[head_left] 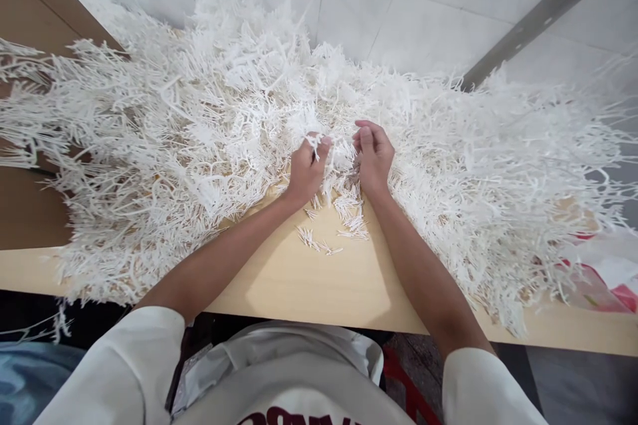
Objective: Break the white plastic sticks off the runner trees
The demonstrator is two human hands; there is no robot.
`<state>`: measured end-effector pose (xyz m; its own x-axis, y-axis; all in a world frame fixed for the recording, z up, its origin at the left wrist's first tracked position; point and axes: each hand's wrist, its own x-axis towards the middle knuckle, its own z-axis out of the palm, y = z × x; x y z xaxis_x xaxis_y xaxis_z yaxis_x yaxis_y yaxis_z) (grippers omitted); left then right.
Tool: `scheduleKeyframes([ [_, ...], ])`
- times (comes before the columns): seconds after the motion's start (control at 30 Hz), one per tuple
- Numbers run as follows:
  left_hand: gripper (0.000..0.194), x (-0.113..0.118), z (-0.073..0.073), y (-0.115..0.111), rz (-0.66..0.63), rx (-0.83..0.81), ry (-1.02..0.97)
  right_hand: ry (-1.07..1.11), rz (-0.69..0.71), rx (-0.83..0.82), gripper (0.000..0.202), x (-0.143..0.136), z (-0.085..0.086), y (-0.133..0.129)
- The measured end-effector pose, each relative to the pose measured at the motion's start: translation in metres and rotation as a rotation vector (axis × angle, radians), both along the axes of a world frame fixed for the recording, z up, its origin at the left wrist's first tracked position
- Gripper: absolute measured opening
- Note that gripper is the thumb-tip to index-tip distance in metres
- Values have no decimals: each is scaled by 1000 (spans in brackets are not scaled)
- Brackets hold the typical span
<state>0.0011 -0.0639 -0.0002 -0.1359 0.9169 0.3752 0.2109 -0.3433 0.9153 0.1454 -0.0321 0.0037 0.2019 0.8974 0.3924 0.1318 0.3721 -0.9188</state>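
Observation:
A big heap of white branching plastic sprigs [239, 119] spreads across a light wooden table [319, 285]. At the heap's front middle, my left hand [308, 169] is closed, pinching a white sprig [315, 141] between thumb and fingers. Just to its right, my right hand [375, 154] has its fingers curled with the thumb near them; whatever lies between them is too small or hidden to make out. Small loose white pieces [312, 239] lie on the wood below and between my hands.
Cardboard boxes [30, 206] stand at the left. A tiled wall [399, 20] rises behind the heap, with a grey metal bar [543, 13] slanting at the right. A clear plastic bag with red parts [595, 279] lies at the right front. The table's front edge runs near my body.

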Motion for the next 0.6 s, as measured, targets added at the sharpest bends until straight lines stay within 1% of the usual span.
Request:
scheduleKeyframes([
  [0.03, 38, 0, 0, 2, 43, -26, -56, -12, 24, -13, 36, -2, 2, -3],
  [0.07, 40, 1, 0, 3, 55, -42, -96, -9, 26, -14, 36, -4, 4, -5],
  [0.13, 44, 1, 1, 4, 21, -64, -134, 26, -16, -1, 35, -7, 6, -8],
  [0.23, 48, 2, 2, 3, -30, -67, -144, 46, -72, 3, 33, -7, 4, -7],
  [0.3, 48, 2, 3, 2, -42, -62, -141, -6, -80, 17, 31, -6, 2, -5],
  [0.4, 46, 1, 4, 1, -46, -53, -127, -180, -93, 109, 29, -4, 3, -7],
  [0.47, 43, 1, 4, 1, -33, -47, -95, -287, -62, 179, 30, -3, 6, -10],
  [0.6, 36, -1, 4, 3, -56, -6, -12, -407, 99, 217, 27, -4, 10, -14],
])
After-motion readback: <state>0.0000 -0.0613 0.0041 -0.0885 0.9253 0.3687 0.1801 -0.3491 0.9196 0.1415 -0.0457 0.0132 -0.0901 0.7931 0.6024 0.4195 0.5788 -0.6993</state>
